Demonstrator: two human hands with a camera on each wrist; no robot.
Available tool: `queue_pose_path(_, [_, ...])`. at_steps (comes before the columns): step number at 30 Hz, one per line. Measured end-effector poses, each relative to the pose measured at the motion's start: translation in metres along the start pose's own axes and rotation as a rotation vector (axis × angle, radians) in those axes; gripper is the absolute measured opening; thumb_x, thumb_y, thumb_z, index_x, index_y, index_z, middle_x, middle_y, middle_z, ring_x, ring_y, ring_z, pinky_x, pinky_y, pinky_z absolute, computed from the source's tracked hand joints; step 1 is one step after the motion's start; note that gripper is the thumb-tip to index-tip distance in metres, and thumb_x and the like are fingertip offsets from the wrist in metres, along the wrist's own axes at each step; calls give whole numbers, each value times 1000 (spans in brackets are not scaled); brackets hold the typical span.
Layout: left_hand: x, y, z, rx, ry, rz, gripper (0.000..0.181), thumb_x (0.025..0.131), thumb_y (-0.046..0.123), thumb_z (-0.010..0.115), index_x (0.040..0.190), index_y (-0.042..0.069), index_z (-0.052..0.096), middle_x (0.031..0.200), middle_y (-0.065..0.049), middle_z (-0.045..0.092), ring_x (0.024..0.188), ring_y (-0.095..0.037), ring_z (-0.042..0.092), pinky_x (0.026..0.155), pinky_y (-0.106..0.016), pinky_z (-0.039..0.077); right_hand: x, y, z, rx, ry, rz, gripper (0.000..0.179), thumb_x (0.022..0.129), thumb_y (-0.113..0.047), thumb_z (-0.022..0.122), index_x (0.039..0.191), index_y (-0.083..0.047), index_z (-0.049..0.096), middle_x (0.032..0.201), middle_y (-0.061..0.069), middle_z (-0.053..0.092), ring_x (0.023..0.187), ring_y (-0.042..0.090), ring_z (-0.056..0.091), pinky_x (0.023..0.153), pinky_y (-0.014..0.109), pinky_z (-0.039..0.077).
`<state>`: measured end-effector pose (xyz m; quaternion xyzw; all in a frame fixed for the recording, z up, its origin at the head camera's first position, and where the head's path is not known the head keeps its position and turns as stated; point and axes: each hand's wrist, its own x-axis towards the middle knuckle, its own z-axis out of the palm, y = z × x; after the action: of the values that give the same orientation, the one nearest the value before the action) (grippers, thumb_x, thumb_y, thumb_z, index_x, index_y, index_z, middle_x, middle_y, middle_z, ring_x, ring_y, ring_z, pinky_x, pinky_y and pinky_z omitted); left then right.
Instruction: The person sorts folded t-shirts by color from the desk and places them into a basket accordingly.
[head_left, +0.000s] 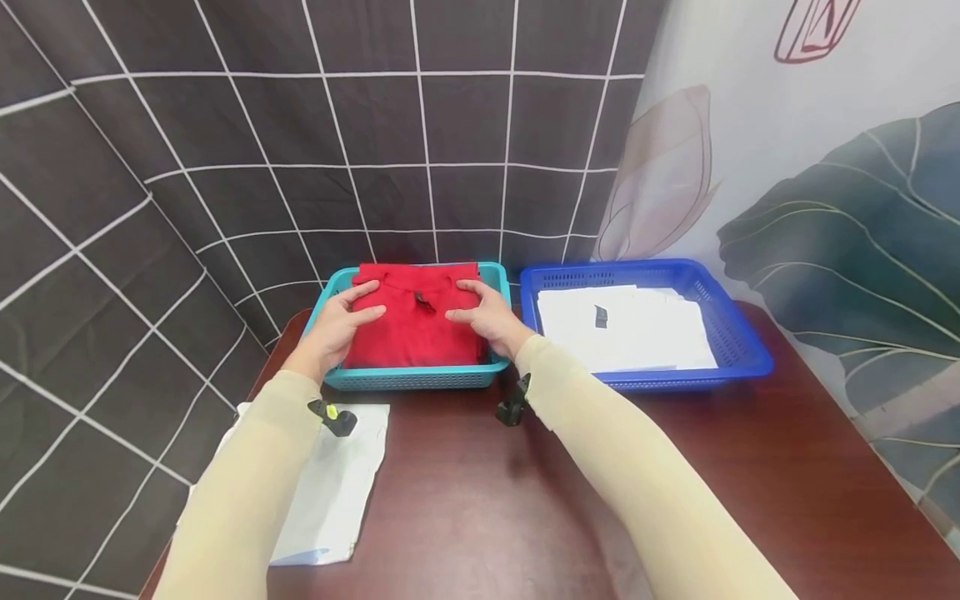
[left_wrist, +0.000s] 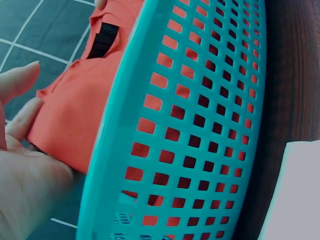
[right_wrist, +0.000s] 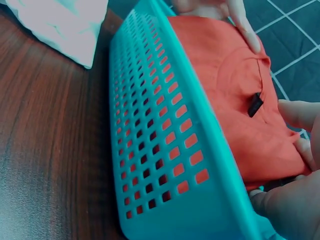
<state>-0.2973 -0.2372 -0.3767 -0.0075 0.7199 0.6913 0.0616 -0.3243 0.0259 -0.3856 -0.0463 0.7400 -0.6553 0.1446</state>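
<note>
A folded red shirt (head_left: 420, 333) with a dark neck label lies in the teal basket (head_left: 408, 379), its collar edge by the far rim. My left hand (head_left: 330, 332) holds the shirt's left side, with a thumb and finger visible over the cloth. On the opposite side my right hand (head_left: 491, 318) grips the right edge in the same way. The right wrist view shows fingers of the right hand (right_wrist: 295, 195) at the red cloth's edge, partly hidden. In the left wrist view the left hand (left_wrist: 30, 185) is against the shirt's side.
To the right stands a blue basket (head_left: 738, 350) with folded white clothing (head_left: 630, 333) bearing a dark label. A white plastic bag or sheet (head_left: 337, 483) lies on the brown table (head_left: 465, 500) under the left forearm. A dark grid-patterned cloth (head_left: 375, 125) hangs behind.
</note>
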Motion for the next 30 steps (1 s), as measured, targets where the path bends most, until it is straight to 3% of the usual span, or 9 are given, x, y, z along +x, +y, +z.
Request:
queue_pose_path(8, [1, -7, -1, 158, 35, -65, 66, 93, 18, 63, 151, 14, 31, 154, -10, 24, 139, -30, 24, 105, -46, 39, -1, 4, 5, -86, -34, 74, 74, 80, -19, 78, 144, -21, 41, 137, 5, 41, 124, 26, 40, 86, 41, 54])
queue_pose_path(17, [-3, -3, -6, 227, 35, -11, 68, 93, 22, 63, 151, 9, 29, 153, -16, 27, 139, -34, 26, 110, -51, 30, -4, 2, 1, -84, -40, 32, 77, 82, -19, 75, 148, -19, 36, 147, 6, 36, 130, 28, 36, 96, 47, 47])
queue_pose_path(21, [-11, 5, -9, 268, 23, -10, 72, 93, 26, 65, 152, 11, 28, 153, -17, 25, 139, -35, 26, 109, -52, 31, -10, -3, -6, -113, -36, -11, 79, 83, -22, 75, 149, -22, 33, 150, 8, 32, 135, 32, 33, 98, 50, 45])
queue_pose_path(24, [-25, 16, -10, 330, 5, -9, 76, 92, 33, 65, 153, 13, 25, 155, -17, 24, 140, -36, 27, 106, -51, 35, -19, -7, -13, -165, -36, -62, 82, 81, -29, 77, 150, -25, 32, 151, 7, 32, 136, 31, 33, 97, 50, 46])
queue_pose_path(30, [-46, 15, -19, 466, -9, 72, 78, 89, 45, 64, 153, 20, 27, 153, -9, 32, 138, -31, 33, 103, -50, 39, -37, -14, -25, -273, -45, -168, 83, 81, -41, 74, 151, -31, 31, 152, 1, 33, 139, 29, 30, 100, 49, 43])
